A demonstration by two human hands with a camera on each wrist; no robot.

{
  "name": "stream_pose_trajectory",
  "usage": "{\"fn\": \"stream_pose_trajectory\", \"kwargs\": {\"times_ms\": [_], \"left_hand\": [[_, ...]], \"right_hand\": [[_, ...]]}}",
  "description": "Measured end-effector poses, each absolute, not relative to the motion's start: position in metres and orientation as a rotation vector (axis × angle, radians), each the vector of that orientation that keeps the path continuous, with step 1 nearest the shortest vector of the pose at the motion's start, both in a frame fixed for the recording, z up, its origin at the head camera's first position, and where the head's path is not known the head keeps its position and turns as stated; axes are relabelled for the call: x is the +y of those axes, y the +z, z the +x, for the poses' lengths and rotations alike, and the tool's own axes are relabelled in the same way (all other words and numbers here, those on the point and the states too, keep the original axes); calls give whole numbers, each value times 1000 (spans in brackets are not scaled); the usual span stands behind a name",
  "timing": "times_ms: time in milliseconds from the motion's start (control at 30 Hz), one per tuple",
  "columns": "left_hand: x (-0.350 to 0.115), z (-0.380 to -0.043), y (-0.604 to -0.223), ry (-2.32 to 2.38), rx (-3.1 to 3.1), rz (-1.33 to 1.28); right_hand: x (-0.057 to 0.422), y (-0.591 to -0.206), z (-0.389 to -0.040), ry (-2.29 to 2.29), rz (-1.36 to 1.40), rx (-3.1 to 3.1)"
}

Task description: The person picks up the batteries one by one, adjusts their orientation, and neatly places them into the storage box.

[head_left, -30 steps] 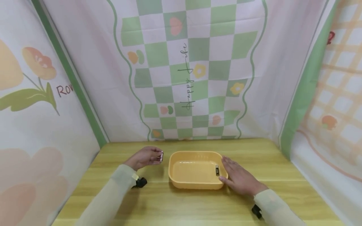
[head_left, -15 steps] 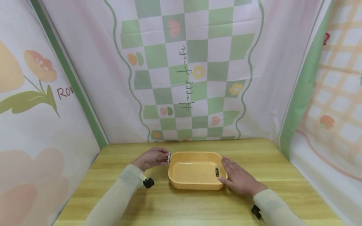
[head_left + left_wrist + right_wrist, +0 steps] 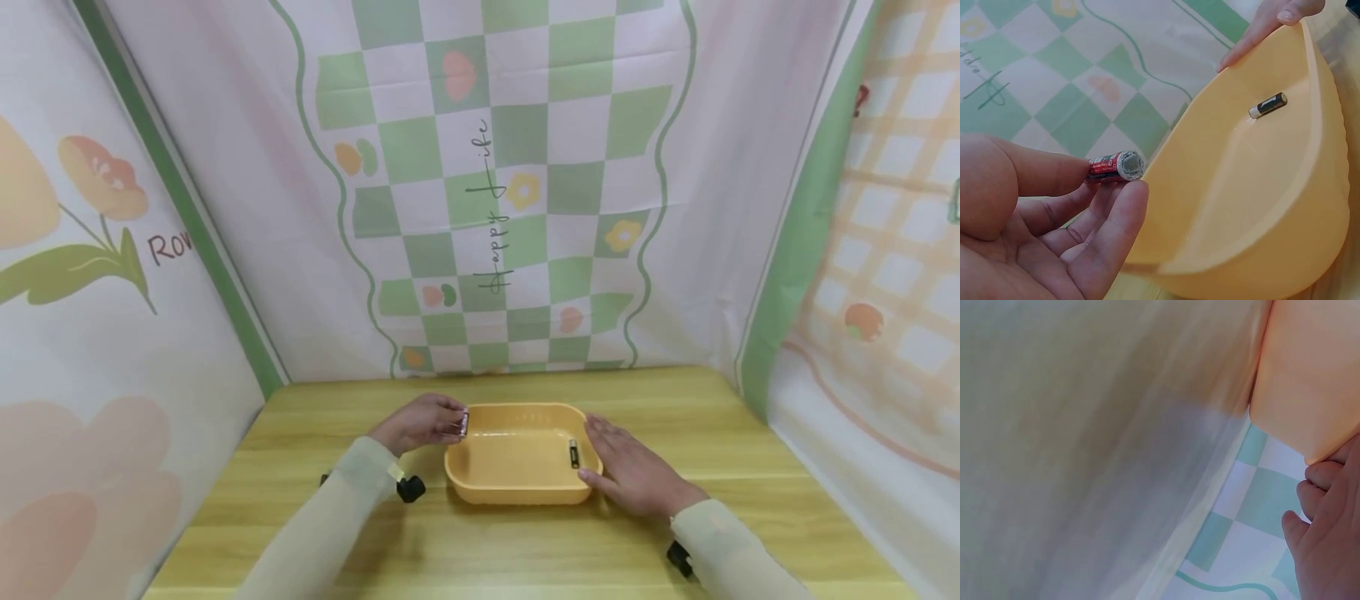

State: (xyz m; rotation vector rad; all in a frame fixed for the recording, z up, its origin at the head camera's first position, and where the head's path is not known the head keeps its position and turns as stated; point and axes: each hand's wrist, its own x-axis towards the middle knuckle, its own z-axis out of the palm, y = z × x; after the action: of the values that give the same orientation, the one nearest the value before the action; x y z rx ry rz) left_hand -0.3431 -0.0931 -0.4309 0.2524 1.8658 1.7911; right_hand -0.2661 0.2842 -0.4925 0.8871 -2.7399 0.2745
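My left hand (image 3: 425, 423) pinches a red battery (image 3: 1114, 167) between thumb and fingertips, its silver end outward in the left wrist view. That hand hangs at the left end of a yellow plastic tray (image 3: 517, 493), with the battery over the rim. Inside the tray, near its right end, lies a black battery (image 3: 574, 454) with a pale end. My right hand (image 3: 637, 471) rests along the tray's right rim, fingers fairly straight and thumb over the edge. The right wrist view catches only part of this hand, beside the tray's outer wall.
The tray stands on a wood-grain table (image 3: 525, 550). Behind the table hangs a green checked cloth (image 3: 495, 250), with printed cloths at both sides. Each wrist carries a small black device, such as the left wrist device (image 3: 410, 488).
My left hand has moved right with the red battery, from beside the tray to over its left rim. My right hand stays on the tray's right rim.
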Motion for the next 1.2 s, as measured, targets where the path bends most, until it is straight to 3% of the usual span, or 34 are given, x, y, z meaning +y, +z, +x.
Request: {"fn": "stream_pose_trajectory", "kwargs": {"times_ms": [1200], "left_hand": [[-20, -349, -451, 1771, 1851, 264]], "right_hand": [[284, -492, -267, 280, 883, -2743]]}}
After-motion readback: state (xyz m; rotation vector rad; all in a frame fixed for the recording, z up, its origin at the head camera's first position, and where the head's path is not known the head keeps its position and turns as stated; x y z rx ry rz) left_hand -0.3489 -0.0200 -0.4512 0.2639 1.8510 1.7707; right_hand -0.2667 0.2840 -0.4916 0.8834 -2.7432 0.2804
